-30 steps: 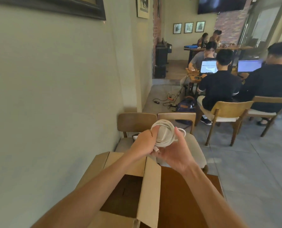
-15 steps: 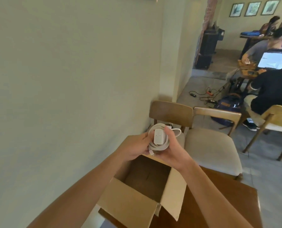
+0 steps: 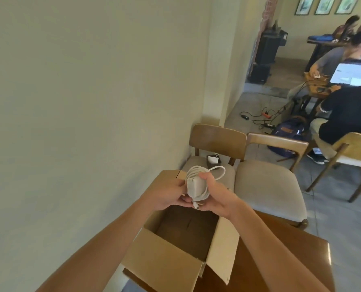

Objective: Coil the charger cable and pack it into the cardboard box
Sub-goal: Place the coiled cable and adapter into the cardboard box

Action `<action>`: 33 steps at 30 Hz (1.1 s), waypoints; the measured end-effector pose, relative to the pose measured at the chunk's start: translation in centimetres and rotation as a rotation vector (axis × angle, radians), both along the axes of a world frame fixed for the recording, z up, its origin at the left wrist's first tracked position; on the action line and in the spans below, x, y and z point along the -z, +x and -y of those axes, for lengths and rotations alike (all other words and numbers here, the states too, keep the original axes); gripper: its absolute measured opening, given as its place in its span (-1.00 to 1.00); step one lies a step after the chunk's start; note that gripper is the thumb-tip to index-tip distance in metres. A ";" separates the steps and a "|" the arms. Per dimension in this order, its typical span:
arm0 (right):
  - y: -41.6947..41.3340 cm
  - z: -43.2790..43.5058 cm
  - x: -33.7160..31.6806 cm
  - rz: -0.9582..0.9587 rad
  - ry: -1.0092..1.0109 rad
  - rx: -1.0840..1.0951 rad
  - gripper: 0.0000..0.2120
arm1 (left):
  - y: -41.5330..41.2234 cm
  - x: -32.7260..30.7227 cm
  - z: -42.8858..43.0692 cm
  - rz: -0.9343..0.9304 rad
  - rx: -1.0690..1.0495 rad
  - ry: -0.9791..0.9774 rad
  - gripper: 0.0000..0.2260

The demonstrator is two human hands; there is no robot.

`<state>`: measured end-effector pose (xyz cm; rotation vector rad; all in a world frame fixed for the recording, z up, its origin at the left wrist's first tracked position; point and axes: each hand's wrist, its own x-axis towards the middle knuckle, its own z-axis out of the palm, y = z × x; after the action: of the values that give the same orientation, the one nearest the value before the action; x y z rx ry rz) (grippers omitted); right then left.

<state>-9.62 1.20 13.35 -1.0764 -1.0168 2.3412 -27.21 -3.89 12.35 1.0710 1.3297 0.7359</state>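
A white charger [image 3: 195, 187] with its cable wound around the brick is held between both hands, above the far edge of the open cardboard box [image 3: 164, 262]. My left hand [image 3: 167, 193] grips its left side and my right hand [image 3: 215, 196] grips its right side, thumb over the top. One cable loop sticks out to the upper right and the plug end pokes out below. The box stands on a brown wooden table [image 3: 280, 245] with its flaps up; its inside is dark and appears empty.
A plain wall runs close along the left. Two cushioned wooden chairs [image 3: 266, 182] stand just beyond the table; a small black and white item [image 3: 212, 159] lies on the left seat. People sit at laptops at the far right, with cables and a backpack on the floor.
The view has swung down and left, so the box now shows open below the hands. Both hands have kept hold of the coiled charger and lowered it closer to the box.
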 end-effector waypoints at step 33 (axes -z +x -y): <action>-10.4 -0.7 24.1 1.229 0.665 -0.772 -0.22 | -3.8 22.3 -3.6 -0.687 -0.070 -0.488 -0.65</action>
<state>-20.02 1.90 -10.80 -2.0399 -2.7487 1.2208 -31.01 -0.32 -9.99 0.9031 2.0072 0.0485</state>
